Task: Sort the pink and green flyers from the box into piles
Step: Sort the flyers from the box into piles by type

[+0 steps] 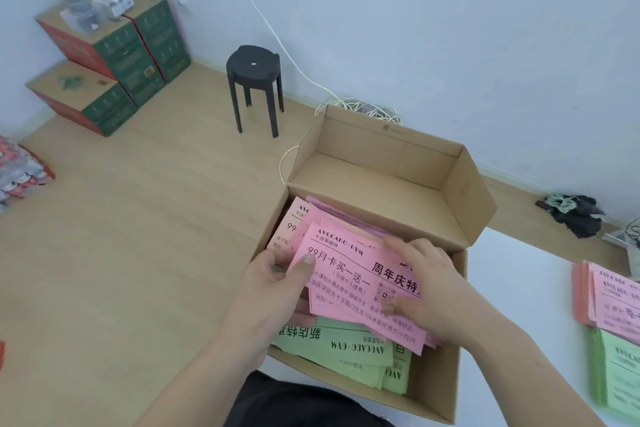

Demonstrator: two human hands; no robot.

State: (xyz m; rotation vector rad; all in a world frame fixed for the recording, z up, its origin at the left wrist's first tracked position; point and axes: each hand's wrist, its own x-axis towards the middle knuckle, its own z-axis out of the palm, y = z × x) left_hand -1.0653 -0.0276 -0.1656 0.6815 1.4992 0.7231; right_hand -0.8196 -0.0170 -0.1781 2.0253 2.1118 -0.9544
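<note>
On white worktop: big cardboard box, lid open. Inside box: green flyers low down, pink flyers on top. Right of box: pink pile, green pile. Left hand pinches pink flyers, thumb on top. Right hand grips other side.

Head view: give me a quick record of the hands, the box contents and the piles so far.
left hand: grips the pink flyers at their left edge, thumb on top
right hand: holds the same pink flyers at their right side
box: open, lid up; more pink sheets at the far end, green flyers at the near end
pink pile: on the white surface, right of the box
green pile: just nearer than the pink pile
</note>
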